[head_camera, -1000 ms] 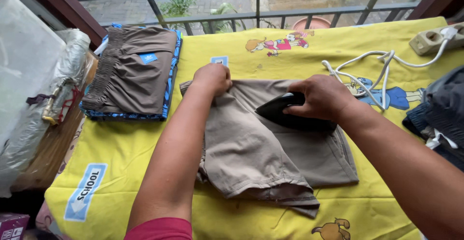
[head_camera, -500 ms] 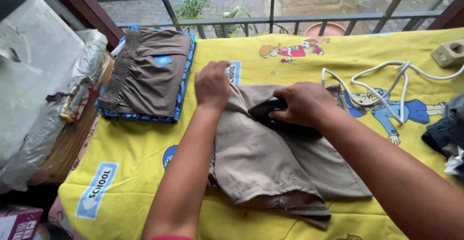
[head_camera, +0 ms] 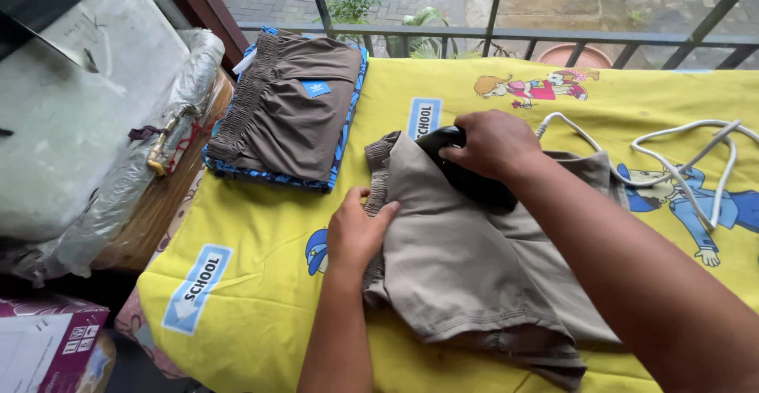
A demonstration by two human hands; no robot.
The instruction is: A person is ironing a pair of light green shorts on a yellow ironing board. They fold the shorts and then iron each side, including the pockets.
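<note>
Directly under both hands [head_camera: 360,231]: khaki shorts [head_camera: 466,274]

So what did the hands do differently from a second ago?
The right hand slid the black iron up to the waistband end of the khaki shorts. The left hand moved from the top edge down to the shorts' left side and presses there. The folded brown shorts and white cord stayed put.

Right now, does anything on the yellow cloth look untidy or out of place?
Only the near hem of the beige shorts is bunched and folded over at the table's near edge. The folded brown shorts lie neatly.
</note>
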